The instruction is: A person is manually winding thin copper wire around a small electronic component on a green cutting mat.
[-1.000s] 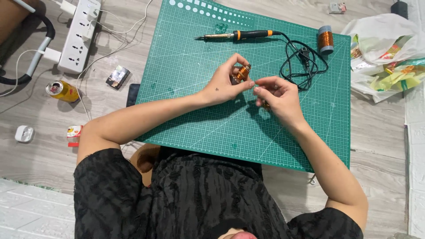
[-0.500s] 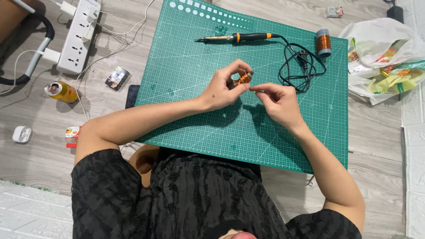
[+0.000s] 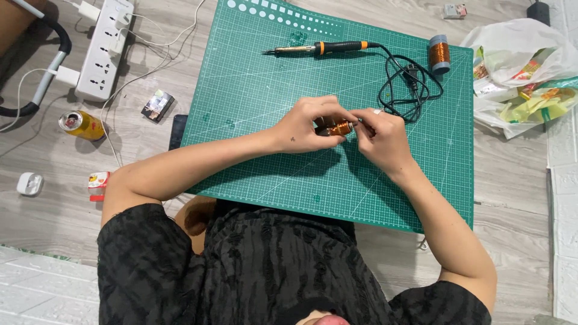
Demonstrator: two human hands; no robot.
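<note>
Green mat (image 3: 253, 108) on wood floor: left hand (image 3: 304, 123) fingers clamped on small copper coil (image 3: 337, 127) at mat centre, right hand (image 3: 380, 137) fingers pinched at its end; likely light, wire fragile, grip body.

A black short-sleeved top with a faint darker streaked or crinkled pattern is worn, its sleeves ending above the elbows. Both forearms are left bare. A small dark mark, perhaps a tattoo, is seen on the back of the left hand (image 3: 307, 125). A pale ring is worn on a finger of the right hand (image 3: 382, 135).
</note>
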